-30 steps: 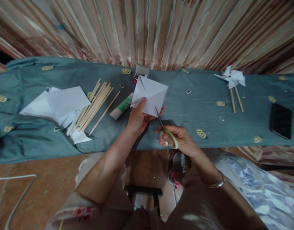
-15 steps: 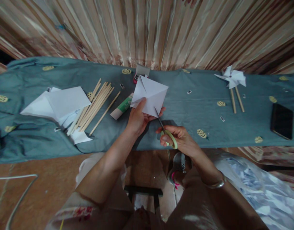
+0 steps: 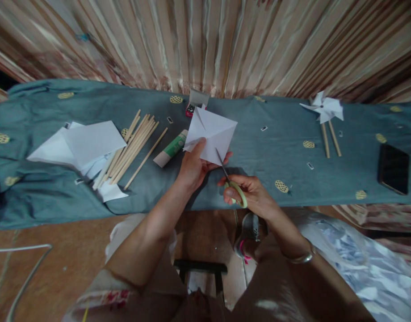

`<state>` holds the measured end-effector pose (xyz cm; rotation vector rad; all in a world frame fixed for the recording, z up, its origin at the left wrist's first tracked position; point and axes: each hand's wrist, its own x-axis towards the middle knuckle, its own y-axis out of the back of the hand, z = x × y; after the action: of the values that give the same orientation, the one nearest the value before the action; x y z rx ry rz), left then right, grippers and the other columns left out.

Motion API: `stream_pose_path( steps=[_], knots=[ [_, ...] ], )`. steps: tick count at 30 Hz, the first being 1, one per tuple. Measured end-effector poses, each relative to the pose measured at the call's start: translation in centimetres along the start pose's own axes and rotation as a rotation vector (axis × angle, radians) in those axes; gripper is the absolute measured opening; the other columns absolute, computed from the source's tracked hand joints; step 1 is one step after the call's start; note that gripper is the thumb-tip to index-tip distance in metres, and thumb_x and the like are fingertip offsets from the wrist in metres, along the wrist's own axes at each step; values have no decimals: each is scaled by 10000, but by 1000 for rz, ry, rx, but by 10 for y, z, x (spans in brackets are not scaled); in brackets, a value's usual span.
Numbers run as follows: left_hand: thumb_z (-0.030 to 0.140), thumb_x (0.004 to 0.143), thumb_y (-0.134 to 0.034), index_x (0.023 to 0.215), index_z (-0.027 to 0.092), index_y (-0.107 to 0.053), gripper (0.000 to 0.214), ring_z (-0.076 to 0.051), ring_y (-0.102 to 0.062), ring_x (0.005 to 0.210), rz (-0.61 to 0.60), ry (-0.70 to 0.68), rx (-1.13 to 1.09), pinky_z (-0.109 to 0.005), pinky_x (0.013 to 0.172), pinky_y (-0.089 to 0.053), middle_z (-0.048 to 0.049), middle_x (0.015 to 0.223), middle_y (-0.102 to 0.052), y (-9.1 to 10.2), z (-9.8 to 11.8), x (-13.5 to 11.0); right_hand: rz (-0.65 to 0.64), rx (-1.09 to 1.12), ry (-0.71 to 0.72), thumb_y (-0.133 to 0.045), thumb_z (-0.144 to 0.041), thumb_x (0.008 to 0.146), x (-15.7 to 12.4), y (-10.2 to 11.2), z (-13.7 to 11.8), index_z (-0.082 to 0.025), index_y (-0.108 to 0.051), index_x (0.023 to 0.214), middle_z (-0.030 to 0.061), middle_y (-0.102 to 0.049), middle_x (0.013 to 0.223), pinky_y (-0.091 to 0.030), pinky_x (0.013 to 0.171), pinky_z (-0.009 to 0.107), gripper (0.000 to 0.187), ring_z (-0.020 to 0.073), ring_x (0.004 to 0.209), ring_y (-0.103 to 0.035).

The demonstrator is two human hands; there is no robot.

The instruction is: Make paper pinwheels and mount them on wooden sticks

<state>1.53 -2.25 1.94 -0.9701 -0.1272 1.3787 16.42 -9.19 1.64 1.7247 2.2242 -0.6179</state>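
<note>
A square sheet of white paper (image 3: 215, 129), creased along its diagonals and slit in from its upper left corner, is held over the table by my left hand (image 3: 194, 167). The thumb presses on top and the other fingers lie underneath. My right hand (image 3: 247, 192) grips scissors (image 3: 238, 193) with pale green handles. Their blades lie across the paper's lower corner and point toward its middle. Just left of the paper is a green and white tube (image 3: 172, 148). Behind it stands a small open red box (image 3: 191, 110), its contents too small to name.
White paper sheets (image 3: 91, 142) and several wooden sticks (image 3: 135, 150) lie on the left of the cloth-covered table (image 3: 259, 170). To the right are a white paper pinwheel (image 3: 326, 108) with two sticks (image 3: 329, 139) and a black phone (image 3: 393, 169). A stool (image 3: 200, 267) stands below.
The paper has shifted very slightly to the right, and its right corner has moved a little. The scissors stay at the lower corner, and both hands keep their holds.
</note>
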Motion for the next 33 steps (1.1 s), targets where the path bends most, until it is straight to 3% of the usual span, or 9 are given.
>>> stream_pose_path(
  steps=[13,26,33],
  knots=[
    [296,997,-371,1374,157,-533,433,-257,-752,886,0,-10,90,-362,758,-618,-103,958,-771,-2,1,-2,16,-25,12,-862,-575,564,1,-2,-1,-194,-671,820,-52,-607,576,-488,495,213,497,83,492,-558],
    [282,993,-398,1390,121,-486,437,-255,-752,833,-53,-40,70,-394,787,-604,-131,1013,-750,-2,-5,-3,17,-28,18,-867,-558,570,3,1,2,-215,-671,818,-49,-606,580,-502,509,231,465,97,498,-570],
    [292,991,-409,1339,142,-531,398,-238,-747,814,-41,-23,75,-342,726,-601,-105,940,-748,-2,-6,-4,16,-47,29,-865,-530,591,3,1,4,-218,-679,835,-41,-616,589,-508,520,248,437,108,510,-572]
  ],
)
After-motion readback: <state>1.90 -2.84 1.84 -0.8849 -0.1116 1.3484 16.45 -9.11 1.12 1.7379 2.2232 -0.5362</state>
